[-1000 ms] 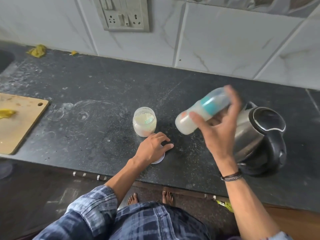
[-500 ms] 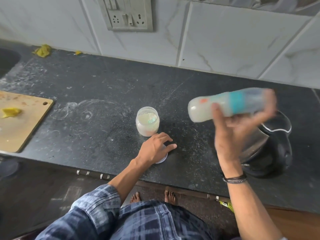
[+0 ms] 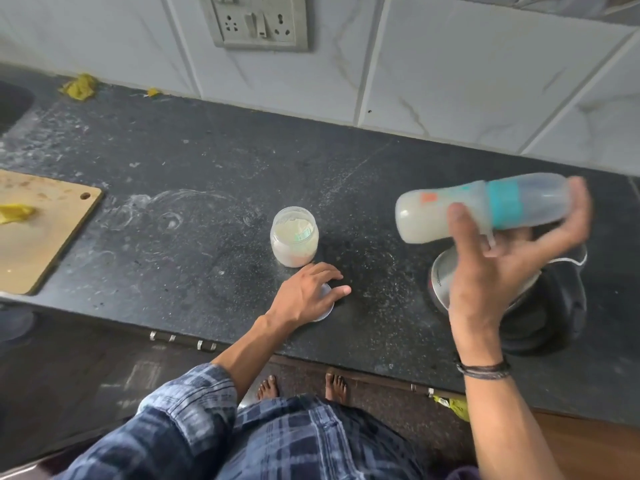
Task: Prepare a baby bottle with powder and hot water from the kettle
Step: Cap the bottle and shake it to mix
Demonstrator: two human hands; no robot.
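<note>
My right hand (image 3: 498, 271) grips a baby bottle (image 3: 481, 211) with a teal collar, held sideways in the air above the kettle, its base pointing left. Milky white liquid fills the bottle. The steel and black kettle (image 3: 540, 306) stands on the dark counter under that hand, partly hidden by it. An open jar of pale powder (image 3: 294, 237) stands upright mid-counter. Just in front of the jar my left hand (image 3: 308, 296) rests flat on a white round lid (image 3: 327, 306), covering most of it.
A wooden cutting board (image 3: 38, 233) with a yellow scrap lies at the left. The counter's front edge (image 3: 207, 341) runs just below my left wrist. A switch and socket plate (image 3: 259, 22) is on the tiled wall. A sink edge (image 3: 14, 102) shows far left.
My right hand has swung the bottle from a tilted, base-down pose up to near horizontal and moved it rightward. The left hand, jar and kettle have stayed put.
</note>
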